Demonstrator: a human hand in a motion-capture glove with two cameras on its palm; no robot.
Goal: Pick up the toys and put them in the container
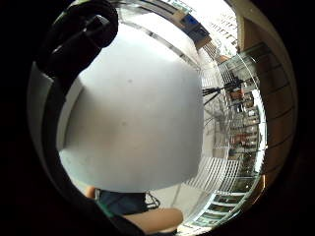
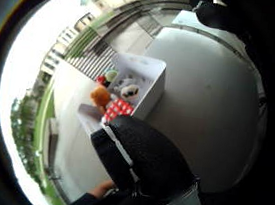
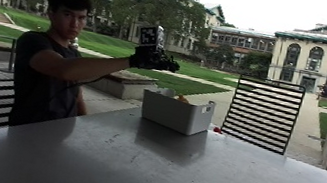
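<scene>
Gloved right hand [image 3: 153,59] raised in the air above and just short of the white container [image 3: 177,110], fingers loosely curled, nothing in them as far as I can see. Container sits on the table [image 3: 156,171], well apart from the hand. Inside it: several toys [image 2: 113,97], orange, white and red-patterned ones visible. One small red thing [image 3: 217,129] lies on the table beside the container; probably the last toy left.
</scene>
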